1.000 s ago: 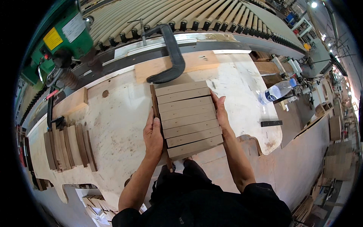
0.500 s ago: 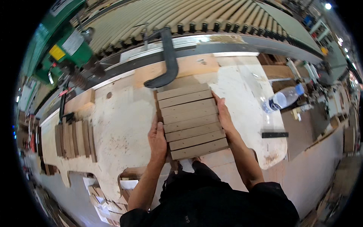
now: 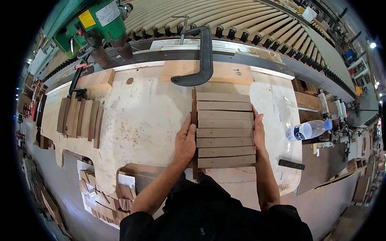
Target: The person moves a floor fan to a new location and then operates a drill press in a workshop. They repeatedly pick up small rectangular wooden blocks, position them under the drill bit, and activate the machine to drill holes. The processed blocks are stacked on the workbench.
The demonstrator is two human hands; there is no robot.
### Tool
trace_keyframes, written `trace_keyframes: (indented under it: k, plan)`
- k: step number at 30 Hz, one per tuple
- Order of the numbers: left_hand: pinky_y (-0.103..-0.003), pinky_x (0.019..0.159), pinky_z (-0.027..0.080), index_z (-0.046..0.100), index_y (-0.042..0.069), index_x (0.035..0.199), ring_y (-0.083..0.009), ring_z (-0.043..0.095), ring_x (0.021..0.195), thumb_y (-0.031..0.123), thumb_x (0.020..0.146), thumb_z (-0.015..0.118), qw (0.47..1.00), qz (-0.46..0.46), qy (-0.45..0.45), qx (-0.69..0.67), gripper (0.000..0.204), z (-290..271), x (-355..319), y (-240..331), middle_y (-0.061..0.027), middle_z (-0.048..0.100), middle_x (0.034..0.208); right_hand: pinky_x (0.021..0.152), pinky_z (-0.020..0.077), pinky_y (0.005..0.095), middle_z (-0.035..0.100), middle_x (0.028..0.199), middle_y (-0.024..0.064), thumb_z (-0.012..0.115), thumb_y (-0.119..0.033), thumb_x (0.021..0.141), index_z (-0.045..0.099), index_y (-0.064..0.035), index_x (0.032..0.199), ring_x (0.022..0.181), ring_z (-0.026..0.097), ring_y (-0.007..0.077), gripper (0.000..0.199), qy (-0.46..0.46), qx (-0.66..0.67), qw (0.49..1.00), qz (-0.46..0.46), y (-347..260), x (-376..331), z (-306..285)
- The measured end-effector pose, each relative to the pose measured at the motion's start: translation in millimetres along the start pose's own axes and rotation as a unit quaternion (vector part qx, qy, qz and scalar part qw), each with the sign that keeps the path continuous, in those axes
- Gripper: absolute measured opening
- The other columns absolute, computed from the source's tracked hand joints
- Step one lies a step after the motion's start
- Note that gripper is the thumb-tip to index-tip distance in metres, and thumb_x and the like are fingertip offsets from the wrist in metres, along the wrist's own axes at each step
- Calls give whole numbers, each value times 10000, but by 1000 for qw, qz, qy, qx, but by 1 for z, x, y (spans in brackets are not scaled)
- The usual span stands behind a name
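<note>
A row of several brown wooden slats (image 3: 226,132), stacked edge to edge, lies between my two hands above the near side of the pale workbench (image 3: 138,104). Along the left ends of the slats runs a thin darker wood strip (image 3: 194,136). My left hand (image 3: 185,140) presses that strip from the left, its thumb on top. From the other side my right hand (image 3: 259,130) grips the slats' right ends, with its fingers partly hidden below. Small dark holes or marks show near the ends of some slats.
A black C-clamp (image 3: 206,56) stands over a wood board at the bench's far edge, near a green drilling machine (image 3: 106,20). More wooden strips (image 3: 82,118) stand at left. A water bottle (image 3: 309,129) and a black bar (image 3: 292,164) lie at right. Rollers (image 3: 257,22) stretch behind.
The slats were tilted and now sit square to me, with both hands still on their ends. My view has shifted, so the bench and clamp appear elsewhere in the picture.
</note>
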State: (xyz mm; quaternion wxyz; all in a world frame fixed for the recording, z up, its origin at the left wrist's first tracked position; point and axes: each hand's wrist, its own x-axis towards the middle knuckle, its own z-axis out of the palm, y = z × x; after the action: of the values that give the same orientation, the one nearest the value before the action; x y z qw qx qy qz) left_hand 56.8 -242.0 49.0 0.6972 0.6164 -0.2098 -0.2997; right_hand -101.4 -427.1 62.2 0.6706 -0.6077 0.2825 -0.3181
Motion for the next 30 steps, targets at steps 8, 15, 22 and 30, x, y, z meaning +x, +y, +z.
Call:
trace_keyframes:
  k: [8,15,22,30]
  plan:
    - [-301,1132,285,373,-62,1450,-229,401,1372,171,1042,440,999,-1,-16,41,474,29,15,-8,-178,434,1488,1144,273,378,387,1496,181,218,-672,985,292,34,1494,1380,368,262,873,14,53,998,1,1,9,-25]
    - [-298,1123,296,391,-65,1438,-231,416,1358,190,1042,451,1000,-6,-19,24,475,54,24,-16,-187,450,1474,1132,286,358,451,1453,173,214,-672,988,360,31,1468,1347,411,256,863,40,-42,998,2,-9,18,-53]
    - [-284,1070,359,403,-56,1439,-195,484,1266,185,1040,468,998,6,-11,59,470,64,30,-18,-167,519,1408,1140,270,351,429,1479,166,221,-654,997,350,27,1474,1377,385,256,841,35,-57,998,-18,2,28,-74]
    - [-303,1036,399,440,-46,1420,-194,521,1212,228,1048,437,999,0,-35,18,462,66,25,-1,-137,545,1370,1209,164,409,273,1562,204,246,-635,997,224,57,1503,1457,259,308,857,174,2,982,-69,-31,-66,-102]
